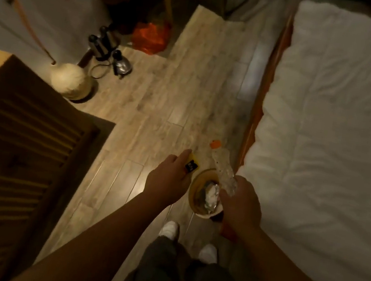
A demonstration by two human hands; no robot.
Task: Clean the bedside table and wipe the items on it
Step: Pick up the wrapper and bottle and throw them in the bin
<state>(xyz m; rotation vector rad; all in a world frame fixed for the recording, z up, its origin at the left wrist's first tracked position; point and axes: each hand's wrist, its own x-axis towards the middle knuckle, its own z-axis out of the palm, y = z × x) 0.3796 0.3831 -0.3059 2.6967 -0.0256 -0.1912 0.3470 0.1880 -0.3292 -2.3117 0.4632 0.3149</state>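
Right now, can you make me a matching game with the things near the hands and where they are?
Things:
1. bottle
2. yellow packet
3. bin
4. orange bag

Places:
A. on the floor far ahead, by the chair legs
B. in the right hand
C. on the floor beside the bed, below the hands
D. in the left hand

Pairs: 1-B, 2-D, 3-C, 4-A

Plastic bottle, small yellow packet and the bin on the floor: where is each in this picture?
Plastic bottle (223, 170): head view, on its clear crumpled body, above the right hand.
Yellow packet (192, 165): head view, on its corner showing past the left hand's fingers.
Bin (194, 185): head view, on its left rim.
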